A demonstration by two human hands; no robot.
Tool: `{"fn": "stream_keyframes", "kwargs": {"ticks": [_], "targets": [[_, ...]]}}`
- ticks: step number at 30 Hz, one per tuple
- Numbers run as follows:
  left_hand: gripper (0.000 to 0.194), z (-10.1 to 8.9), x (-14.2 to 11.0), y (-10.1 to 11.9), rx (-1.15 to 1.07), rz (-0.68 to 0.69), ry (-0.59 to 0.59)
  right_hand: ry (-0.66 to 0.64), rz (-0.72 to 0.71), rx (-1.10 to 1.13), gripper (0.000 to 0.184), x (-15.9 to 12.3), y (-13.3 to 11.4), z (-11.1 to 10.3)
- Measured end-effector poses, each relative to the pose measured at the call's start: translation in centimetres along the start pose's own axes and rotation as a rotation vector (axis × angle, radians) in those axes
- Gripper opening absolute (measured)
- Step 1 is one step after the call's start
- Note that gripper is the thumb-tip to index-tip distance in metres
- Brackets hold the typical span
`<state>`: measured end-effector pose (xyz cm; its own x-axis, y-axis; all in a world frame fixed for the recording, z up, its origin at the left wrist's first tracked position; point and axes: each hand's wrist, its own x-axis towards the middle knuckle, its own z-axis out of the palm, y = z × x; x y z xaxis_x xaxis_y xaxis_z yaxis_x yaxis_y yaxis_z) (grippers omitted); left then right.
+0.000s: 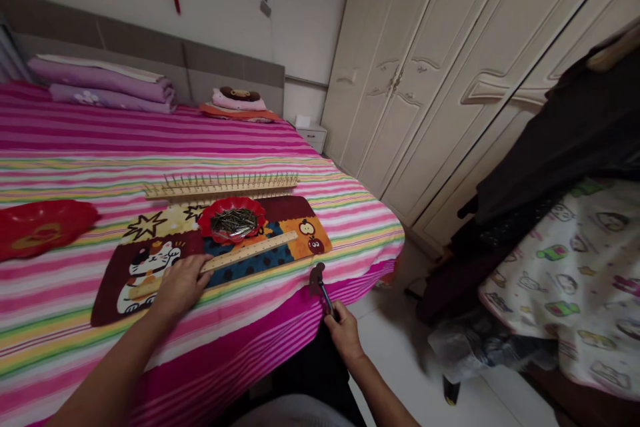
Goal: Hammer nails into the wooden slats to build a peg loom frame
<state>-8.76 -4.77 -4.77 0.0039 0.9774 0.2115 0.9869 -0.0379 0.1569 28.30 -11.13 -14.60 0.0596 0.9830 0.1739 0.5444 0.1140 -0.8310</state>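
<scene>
My left hand (pixel 183 283) is wrapped over a narrow wooden strip (pixel 250 250) with small dots or holes along it. The strip lies on a colourful mat (pixel 107 287) printed with a cat and fruit. In my right hand (pixel 344 332) is a hammer (pixel 320 285), its dark head held beside the bed's front edge. Just behind the strip, a red scalloped dish (pixel 203 223) holds many nails (pixel 234 221). Farther back, another wooden strip (pixel 225 185) has rows of nails standing up from it.
A striped bedspread (pixel 45 310) covers the bed. At the left lies a red dish (pixel 75 217). Folded bedding (pixel 115 87) sits by the headboard. On the right stand a wardrobe (pixel 385 80) and hanging clothes (pixel 565 267), close to the floor space (pixel 390 347).
</scene>
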Motion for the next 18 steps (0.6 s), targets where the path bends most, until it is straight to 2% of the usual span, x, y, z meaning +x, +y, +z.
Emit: {"fn": "stream_keyframes", "kwargs": {"ticks": [5, 8, 11, 14, 18], "targets": [[0.041, 0.2, 0.3, -0.5, -0.041, 0.014, -0.005, 0.005, 0.052, 0.03, 0.024, -1.1, -0.8, -2.2], [0.037, 0.2, 0.7, -1.1, -0.096, 0.057, -0.022, 0.078, 0.101, 0.061, 0.014, -2.5, -0.8, -4.3], [0.035, 0.2, 0.9, -1.8, -0.135, 0.09, -0.034, 0.156, 0.174, 0.098, 0.022, -3.7, -0.8, -5.5], [0.034, 0.4, 0.7, -2.7, -0.161, 0.107, -0.031, 0.172, 0.249, 0.144, 0.02, -4.3, -1.1, -5.6], [0.032, 0.6, 0.0, -3.7, -0.192, 0.121, -0.014, 0.12, 0.33, 0.239, 0.011, -4.1, -2.3, -4.7]]}}
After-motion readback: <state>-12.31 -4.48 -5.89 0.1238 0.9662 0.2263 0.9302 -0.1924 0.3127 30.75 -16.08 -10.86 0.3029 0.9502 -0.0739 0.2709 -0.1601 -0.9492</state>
